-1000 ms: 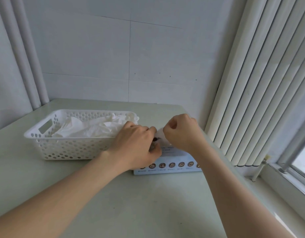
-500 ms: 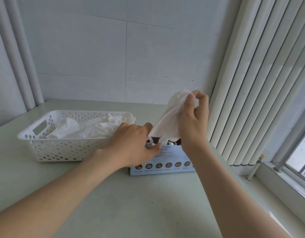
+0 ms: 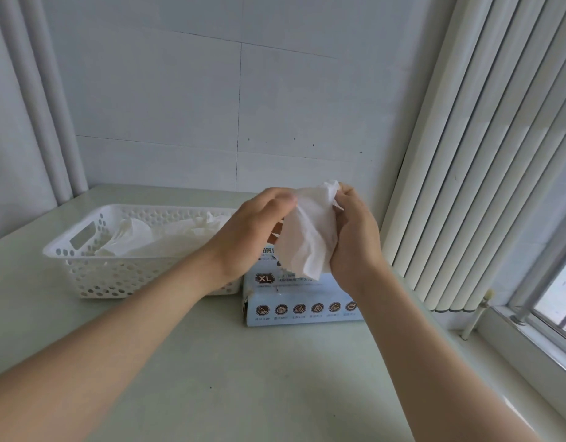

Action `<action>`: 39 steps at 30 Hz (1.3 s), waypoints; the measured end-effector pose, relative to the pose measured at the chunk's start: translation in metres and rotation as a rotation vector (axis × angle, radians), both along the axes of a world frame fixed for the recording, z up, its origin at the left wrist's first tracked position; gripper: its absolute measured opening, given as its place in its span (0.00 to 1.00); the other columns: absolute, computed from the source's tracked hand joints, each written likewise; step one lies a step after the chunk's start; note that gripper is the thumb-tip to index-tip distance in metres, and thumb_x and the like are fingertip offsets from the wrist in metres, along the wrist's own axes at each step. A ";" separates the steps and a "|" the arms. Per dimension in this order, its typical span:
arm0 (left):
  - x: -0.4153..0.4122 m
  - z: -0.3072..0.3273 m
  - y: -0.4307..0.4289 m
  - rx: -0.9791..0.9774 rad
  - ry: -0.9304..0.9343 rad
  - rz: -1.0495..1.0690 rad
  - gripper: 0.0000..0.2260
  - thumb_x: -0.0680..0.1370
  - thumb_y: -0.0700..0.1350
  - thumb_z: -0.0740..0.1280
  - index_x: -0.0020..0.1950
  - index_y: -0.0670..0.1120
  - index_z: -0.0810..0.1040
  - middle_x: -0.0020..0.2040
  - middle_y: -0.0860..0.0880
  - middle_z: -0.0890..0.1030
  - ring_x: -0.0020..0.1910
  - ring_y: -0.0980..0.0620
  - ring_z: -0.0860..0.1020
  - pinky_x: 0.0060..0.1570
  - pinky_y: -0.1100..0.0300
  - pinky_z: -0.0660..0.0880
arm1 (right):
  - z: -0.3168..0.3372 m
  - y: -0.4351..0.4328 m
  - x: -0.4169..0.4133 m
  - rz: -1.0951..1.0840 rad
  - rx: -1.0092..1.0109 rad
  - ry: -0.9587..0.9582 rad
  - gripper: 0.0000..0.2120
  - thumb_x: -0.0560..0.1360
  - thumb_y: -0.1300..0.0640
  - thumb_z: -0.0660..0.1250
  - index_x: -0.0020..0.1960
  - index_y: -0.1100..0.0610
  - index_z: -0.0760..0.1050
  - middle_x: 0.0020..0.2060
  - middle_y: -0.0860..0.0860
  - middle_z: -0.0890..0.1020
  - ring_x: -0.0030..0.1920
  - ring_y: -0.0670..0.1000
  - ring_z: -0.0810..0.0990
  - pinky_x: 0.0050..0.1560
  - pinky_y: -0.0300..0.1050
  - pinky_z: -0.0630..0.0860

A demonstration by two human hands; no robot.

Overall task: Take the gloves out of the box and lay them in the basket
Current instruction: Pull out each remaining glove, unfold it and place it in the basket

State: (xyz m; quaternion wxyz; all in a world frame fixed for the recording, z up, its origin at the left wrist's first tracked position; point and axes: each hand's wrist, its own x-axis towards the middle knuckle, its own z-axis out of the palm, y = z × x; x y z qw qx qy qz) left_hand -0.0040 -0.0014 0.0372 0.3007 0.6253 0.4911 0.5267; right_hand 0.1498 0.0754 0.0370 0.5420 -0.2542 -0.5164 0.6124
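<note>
Above the blue glove box [image 3: 304, 301], a white glove [image 3: 307, 237] hangs between both hands. The left hand [image 3: 256, 231] pinches its upper left edge, and the right hand [image 3: 355, 237] curls round its right edge. Just left of the box, a white perforated basket [image 3: 93, 275] holds more gloves [image 3: 154, 240] on the worktop [image 3: 243, 378].

The person's left hand [image 3: 253, 231] and right hand [image 3: 355, 240] are bare, with left forearm [image 3: 115, 339] and right forearm [image 3: 434, 362] uncovered to the view's edge.
</note>
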 end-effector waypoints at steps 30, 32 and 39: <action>-0.036 0.023 0.003 0.278 0.152 0.453 0.24 0.88 0.51 0.59 0.46 0.31 0.73 0.31 0.47 0.64 0.31 0.51 0.64 0.34 0.56 0.63 | 0.008 0.004 0.009 0.238 0.301 -0.450 0.09 0.78 0.58 0.76 0.56 0.61 0.84 0.46 0.61 0.87 0.45 0.62 0.88 0.42 0.53 0.82; -0.042 0.030 0.001 0.322 0.159 0.512 0.23 0.88 0.51 0.58 0.39 0.38 0.69 0.29 0.52 0.62 0.29 0.53 0.62 0.34 0.55 0.62 | 0.012 0.007 0.005 0.175 0.374 -0.499 0.10 0.79 0.57 0.75 0.49 0.64 0.80 0.40 0.64 0.85 0.36 0.65 0.84 0.36 0.54 0.78; -0.084 0.039 0.000 0.189 0.157 0.675 0.22 0.87 0.51 0.59 0.34 0.48 0.58 0.24 0.56 0.59 0.24 0.54 0.60 0.34 0.55 0.59 | 0.022 0.006 -0.039 0.180 0.239 -0.307 0.21 0.74 0.45 0.80 0.49 0.62 0.79 0.44 0.58 0.86 0.42 0.60 0.84 0.44 0.53 0.79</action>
